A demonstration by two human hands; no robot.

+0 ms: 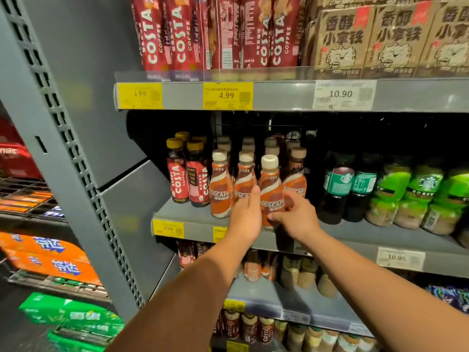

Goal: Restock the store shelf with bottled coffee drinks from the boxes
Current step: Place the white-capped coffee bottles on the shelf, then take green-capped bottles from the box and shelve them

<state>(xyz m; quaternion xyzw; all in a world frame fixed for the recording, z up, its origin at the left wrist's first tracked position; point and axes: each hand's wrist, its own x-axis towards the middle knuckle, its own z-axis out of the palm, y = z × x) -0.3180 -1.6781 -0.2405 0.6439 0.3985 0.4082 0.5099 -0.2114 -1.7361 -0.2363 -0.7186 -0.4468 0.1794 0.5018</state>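
While both hands are meeting on the front Nescafe bottle (271,196), the placing step is under way; the bottle is standing upright near the front edge of the middle shelf (182,212), at three o'clock of the matching bottles (220,189); the left hand (245,217) is laying straight, pressed-together fingers (254,199) against its nine o'clock side; the right hand (297,219) is curling its fingers (291,200) round the three o'clock side. Next, by judgement: nudging it toward twelve o'clock into its row, label forward, and releasing without tipping neighbours.
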